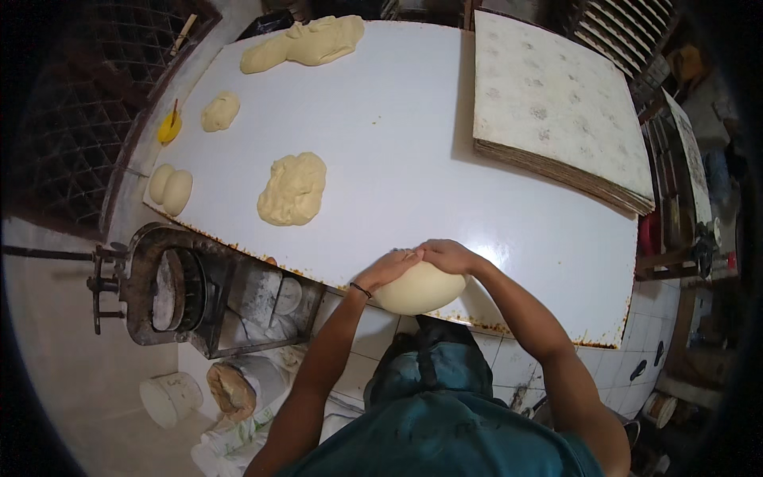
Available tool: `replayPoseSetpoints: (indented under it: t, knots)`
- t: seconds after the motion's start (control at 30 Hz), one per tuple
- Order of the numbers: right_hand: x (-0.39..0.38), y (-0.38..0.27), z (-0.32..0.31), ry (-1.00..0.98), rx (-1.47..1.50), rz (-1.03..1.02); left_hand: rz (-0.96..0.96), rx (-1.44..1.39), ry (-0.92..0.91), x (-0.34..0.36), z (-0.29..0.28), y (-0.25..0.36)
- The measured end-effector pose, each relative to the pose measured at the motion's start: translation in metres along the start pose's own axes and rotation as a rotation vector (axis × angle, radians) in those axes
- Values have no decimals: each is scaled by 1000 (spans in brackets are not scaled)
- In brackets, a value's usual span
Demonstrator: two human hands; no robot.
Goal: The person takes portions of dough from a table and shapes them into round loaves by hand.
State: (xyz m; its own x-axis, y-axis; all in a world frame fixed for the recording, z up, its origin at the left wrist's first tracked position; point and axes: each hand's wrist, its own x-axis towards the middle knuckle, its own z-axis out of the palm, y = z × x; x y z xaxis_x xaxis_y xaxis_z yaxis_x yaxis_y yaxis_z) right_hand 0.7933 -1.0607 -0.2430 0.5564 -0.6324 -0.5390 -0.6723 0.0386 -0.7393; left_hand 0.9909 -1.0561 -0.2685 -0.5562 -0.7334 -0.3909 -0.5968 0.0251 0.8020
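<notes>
A large, smooth, pale dough ball point(421, 289) sits at the near edge of the white table, right in front of me. My left hand point(390, 269) curves over its far left side, and a dark band circles that wrist. Over the far right side my right hand point(447, 257) is cupped, its fingers meeting those of the left at the top. Both palms press on the dough; some fingertips are hidden. Farther left lies a rough dough lump point(292, 189). A smaller lump point(220, 111) and two smooth dough pieces point(171, 189) rest along the left edge.
The white table point(397, 175) has rusty edges. A long dough mass point(302, 43) lies at its far left, near a yellow scraper point(168, 127). A stack of boards point(560, 111) covers the far right. Below left stand a metal press point(179, 288), a white bucket point(170, 399) and an open sack point(238, 387).
</notes>
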Motion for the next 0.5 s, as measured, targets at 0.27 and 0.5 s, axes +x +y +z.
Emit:
replayPoseSetpoints:
  t: [0.27,0.5]
  knots:
    - [5,4,9,576,1658,-156,150,-1078,847,-21,0,2]
    - [74,12,4,129,1780,-422,87,-1594,787,-12,54,-25]
